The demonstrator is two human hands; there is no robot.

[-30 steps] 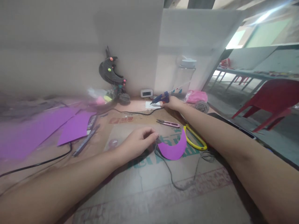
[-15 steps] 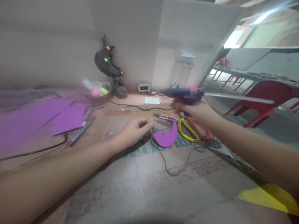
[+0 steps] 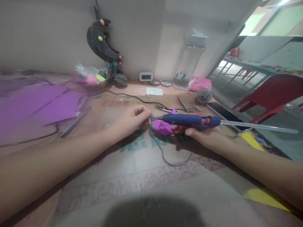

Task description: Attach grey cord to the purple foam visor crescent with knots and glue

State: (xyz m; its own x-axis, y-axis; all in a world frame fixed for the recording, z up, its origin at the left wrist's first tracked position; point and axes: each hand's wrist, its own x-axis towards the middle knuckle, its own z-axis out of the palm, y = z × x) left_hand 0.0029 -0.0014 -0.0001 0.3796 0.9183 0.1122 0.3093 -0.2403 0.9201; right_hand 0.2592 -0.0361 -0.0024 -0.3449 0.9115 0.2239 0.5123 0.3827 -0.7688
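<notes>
My right hand is wrapped round the handle of a blue glue gun. A long clear glue stick juts out of its back. The nozzle points left, close to the fingertips of my left hand. Those fingers pinch the left end of a purple paper crescent, where grey yarn is gathered. From there a loose strand of grey yarn loops over the cardboard. The glue gun covers part of the crescent.
Behind the hands lie small scissors, a grey yarn ball and a phone. A clear bottle, a digital clock and a black crescent ornament are near the wall. Purple paper lies left.
My right hand has brought the glue gun down and left, its nozzle now at my left fingertips. The left hand keeps its pinch. The whole view has shifted slightly.
</notes>
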